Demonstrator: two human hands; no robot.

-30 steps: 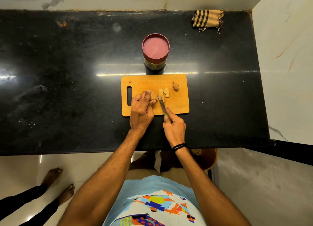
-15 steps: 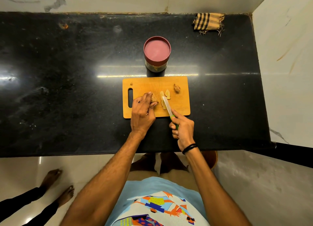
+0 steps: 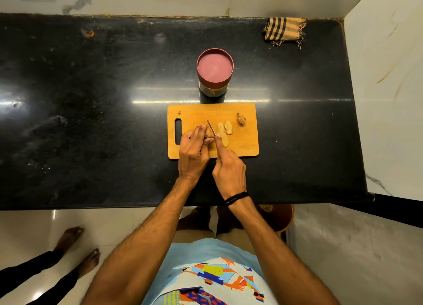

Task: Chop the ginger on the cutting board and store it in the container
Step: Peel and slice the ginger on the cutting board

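My left hand (image 3: 193, 152) pinches the ginger chunk (image 3: 208, 132) on the cutting board (image 3: 242, 144) | my right hand (image 3: 229, 169) grips the knife (image 3: 211, 129), blade against the chunk's right side | slices (image 3: 225, 131) just right of the blade | container (image 3: 215, 72) behind the board

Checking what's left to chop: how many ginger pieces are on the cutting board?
4: one piece held by the left hand against the knife, two pale slices right of the blade, one brown chunk toward the far right. Also a tiny crumb far left. More may be hidden.
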